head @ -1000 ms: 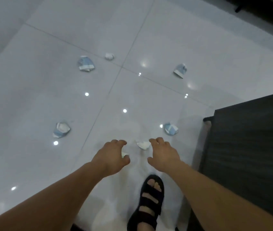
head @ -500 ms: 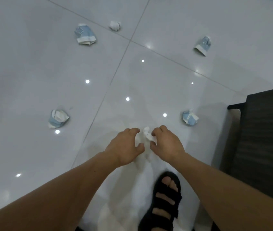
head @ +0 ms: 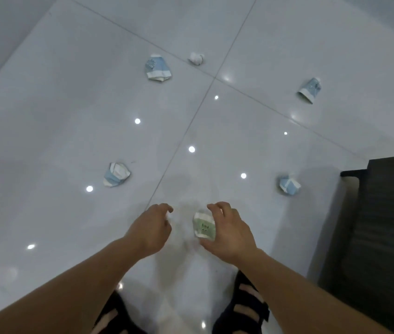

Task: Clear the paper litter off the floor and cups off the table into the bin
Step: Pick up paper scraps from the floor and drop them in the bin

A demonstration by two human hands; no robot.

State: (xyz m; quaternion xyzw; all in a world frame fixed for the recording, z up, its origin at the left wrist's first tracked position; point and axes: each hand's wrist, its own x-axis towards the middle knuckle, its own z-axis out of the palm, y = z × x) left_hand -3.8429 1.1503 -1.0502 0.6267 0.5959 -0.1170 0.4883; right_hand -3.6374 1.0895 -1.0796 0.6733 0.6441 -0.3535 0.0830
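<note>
Green crumpled paper (head: 204,228), white end forward, in the right hand (head: 230,231); left hand (head: 150,231) curled, contents unclear.

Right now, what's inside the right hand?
The right hand grips a crumpled green and white paper between thumb and fingers. The palm covers its right edge; anything more inside cannot be seen.
</note>
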